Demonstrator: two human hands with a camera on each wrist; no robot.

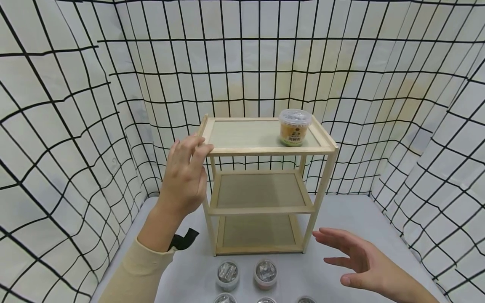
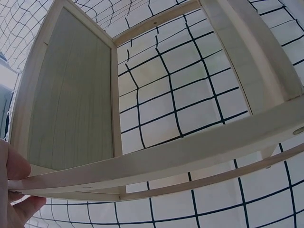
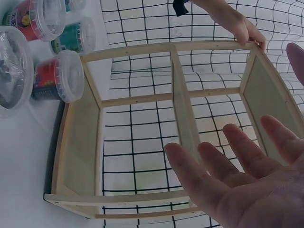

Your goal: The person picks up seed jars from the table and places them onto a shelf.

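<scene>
A pale wooden three-tier shelf (image 1: 265,150) stands on the grey table. An orange tub with a clear lid (image 1: 294,127) sits at the right of its top tier; the two lower tiers hold nothing. My left hand (image 1: 201,149) is at the top tier's front-left corner. In the left wrist view the left hand (image 2: 12,190) has a finger above and a finger below the shelf's rail (image 2: 190,152). My right hand (image 1: 333,259) hovers open with fingers spread, low by the front-right leg and touching nothing. The right wrist view shows the right hand's palm (image 3: 237,161) before the shelf frame (image 3: 180,104).
Several small lidded tubs (image 1: 227,274) (image 1: 265,272) stand on the table in front of the shelf, and more show at the bottom edge; the right wrist view shows red (image 3: 57,78) and teal ones. Grid-patterned cloth walls (image 1: 75,126) close in the left, back and right sides.
</scene>
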